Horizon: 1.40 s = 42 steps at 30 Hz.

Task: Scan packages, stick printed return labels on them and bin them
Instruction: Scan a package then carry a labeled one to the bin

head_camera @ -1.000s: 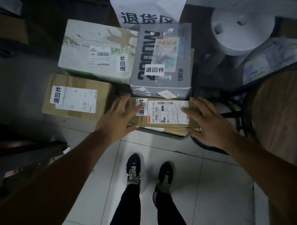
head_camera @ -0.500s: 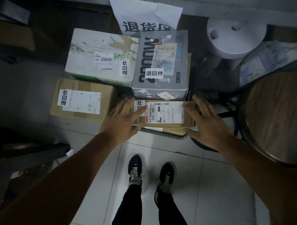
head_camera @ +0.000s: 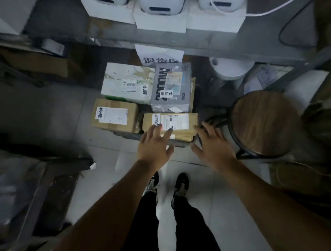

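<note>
Four parcels lie on the floor: a white box (head_camera: 125,80), a grey box (head_camera: 172,89), a brown box (head_camera: 114,115) and a flat brown parcel (head_camera: 180,125). Each carries one small white return sticker, four in all, e.g. (head_camera: 166,93). One paper sign (head_camera: 159,56) hangs behind them. Three white devices sit on the shelf above: (head_camera: 114,1), (head_camera: 162,7), (head_camera: 220,4). One round stool (head_camera: 265,125) stands at right. Two hands: left hand (head_camera: 154,145), right hand (head_camera: 213,145). Two shoes: (head_camera: 152,184), (head_camera: 180,186).
</note>
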### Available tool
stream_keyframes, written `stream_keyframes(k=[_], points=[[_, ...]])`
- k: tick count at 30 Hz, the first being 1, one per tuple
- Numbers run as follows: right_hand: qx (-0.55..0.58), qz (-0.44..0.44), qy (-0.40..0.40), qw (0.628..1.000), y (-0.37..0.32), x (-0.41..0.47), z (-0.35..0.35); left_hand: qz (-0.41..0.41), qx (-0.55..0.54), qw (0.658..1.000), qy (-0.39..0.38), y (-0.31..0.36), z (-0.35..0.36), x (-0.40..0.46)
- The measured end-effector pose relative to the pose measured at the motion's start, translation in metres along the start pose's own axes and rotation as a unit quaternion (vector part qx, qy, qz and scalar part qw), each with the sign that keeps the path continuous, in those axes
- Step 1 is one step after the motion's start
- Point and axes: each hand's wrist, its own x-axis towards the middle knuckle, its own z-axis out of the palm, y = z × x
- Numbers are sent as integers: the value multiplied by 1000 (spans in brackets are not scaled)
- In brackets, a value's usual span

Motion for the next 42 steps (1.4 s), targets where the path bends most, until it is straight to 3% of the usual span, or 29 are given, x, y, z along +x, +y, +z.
stream_keyframes(k=[10, 21, 30, 37, 42], points=[[41, 142, 59, 987, -45, -159, -68, 81, 9, 997, -9, 70, -88, -89], [80, 333, 162, 926, -63, -332, -77, 250, 28, 968, 6, 155, -142, -177], [119, 454, 244, 849, -3, -485, -70, 392, 64, 918, -2, 304, -150, -247], [150, 528, 318, 773, 66, -604, -64, 451, 64, 890, -10, 450, -131, -310], [153, 554, 338, 745, 105, -668, -58, 491, 54, 870, -6, 528, -118, -350]])
